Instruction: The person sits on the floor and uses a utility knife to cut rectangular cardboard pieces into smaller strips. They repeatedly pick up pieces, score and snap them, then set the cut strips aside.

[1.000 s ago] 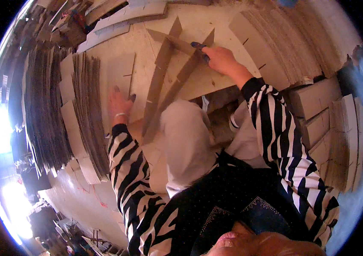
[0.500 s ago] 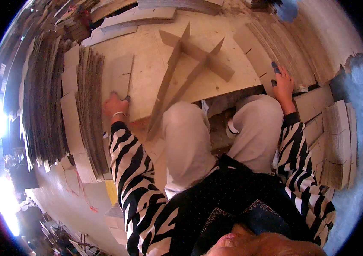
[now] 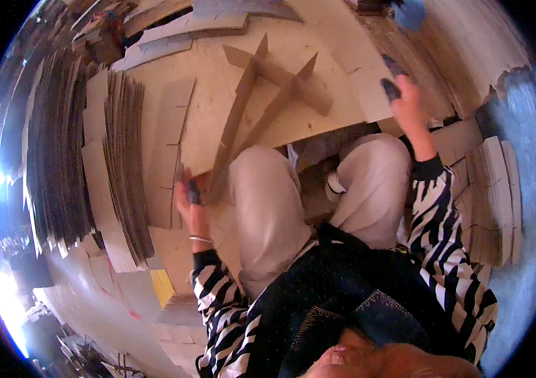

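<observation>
My left hand is at the right edge of a long slotted cardboard strip, its thumb and fingers closing on that edge; motion blurs it slightly. My right hand is over the near end of the flat cardboard pieces at the right. Its thumb and forefinger are spread, with nothing visible between them. Dark coverings show on fingertips of both hands. Between the hands, a frame of interlocked cardboard strips stands on the wooden board, one long strip reaching toward my left knee.
Tall stacks of cardboard and slotted strips line the left side. More cardboard stacks lie at the far right and beside my right arm. Flat cardboard pieces lie along the board's far edge. My knees are against its near side.
My left hand has moved nearer to me and right, along the slotted strip's edge. My right hand has shifted slightly farther away, its fingers spreading. The interlocked frame keeps its place on the board.
</observation>
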Available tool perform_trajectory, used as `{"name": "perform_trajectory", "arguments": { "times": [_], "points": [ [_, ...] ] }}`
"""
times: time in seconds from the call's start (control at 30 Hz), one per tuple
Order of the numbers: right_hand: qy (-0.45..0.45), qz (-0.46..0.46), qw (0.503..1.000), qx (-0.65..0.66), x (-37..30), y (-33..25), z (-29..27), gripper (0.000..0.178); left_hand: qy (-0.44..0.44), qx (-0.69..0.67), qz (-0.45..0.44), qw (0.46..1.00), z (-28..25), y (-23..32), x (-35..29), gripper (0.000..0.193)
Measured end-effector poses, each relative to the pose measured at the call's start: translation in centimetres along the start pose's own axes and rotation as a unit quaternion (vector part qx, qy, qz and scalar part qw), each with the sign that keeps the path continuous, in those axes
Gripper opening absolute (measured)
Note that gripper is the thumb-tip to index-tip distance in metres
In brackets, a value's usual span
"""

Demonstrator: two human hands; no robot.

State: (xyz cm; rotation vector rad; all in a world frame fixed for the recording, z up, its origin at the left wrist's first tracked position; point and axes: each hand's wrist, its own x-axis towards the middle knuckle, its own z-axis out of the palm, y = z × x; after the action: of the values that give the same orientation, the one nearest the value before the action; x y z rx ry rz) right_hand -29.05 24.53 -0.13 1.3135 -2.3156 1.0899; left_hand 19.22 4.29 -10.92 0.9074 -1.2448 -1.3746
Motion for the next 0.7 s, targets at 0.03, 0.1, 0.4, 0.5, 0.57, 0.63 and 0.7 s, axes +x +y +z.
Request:
{"name": "perform_trajectory", "arguments": {
  "times": [0.03,0.1,0.4,0.5,0.57,0.63,0.7],
  "points": [
    [-0.019,-0.019,1.0,0.006,0.1,-2.2,0.5,0.015,0.009,0.061,0.021,0.998,2.2,0.1,-0.6,0.043],
    [-0.064,-0.029,0.994,0.087,0.4,-8.2,1.4,0.014,0.035,0.186,0.066,0.98,6.7,1.6,0.4,0.044],
    [-0.118,-0.156,0.97,0.144,1.6,-16.3,7.9,0.018,-0.102,0.623,0.102,0.769,12.8,3.7,9.1,0.028],
    [-0.154,-0.164,0.965,0.136,1.6,-16.7,9.9,0.014,-0.082,0.673,0.086,0.73,12.7,4.9,10.2,0.028],
    [-0.177,-0.178,0.963,0.101,1.6,-16.8,10.0,0.014,-0.075,0.668,0.094,0.734,12.5,4.4,10.8,0.027],
    [-0.188,-0.19,0.961,0.077,1.7,-15.6,9.2,0.014,-0.068,0.665,0.099,0.737,13.0,3.5,11.6,0.027],
    [-0.203,-0.195,0.959,0.049,1.9,-15.7,8.2,0.015,-0.058,0.671,0.098,0.733,13.7,3.0,12.4,0.027]
  ]
}}
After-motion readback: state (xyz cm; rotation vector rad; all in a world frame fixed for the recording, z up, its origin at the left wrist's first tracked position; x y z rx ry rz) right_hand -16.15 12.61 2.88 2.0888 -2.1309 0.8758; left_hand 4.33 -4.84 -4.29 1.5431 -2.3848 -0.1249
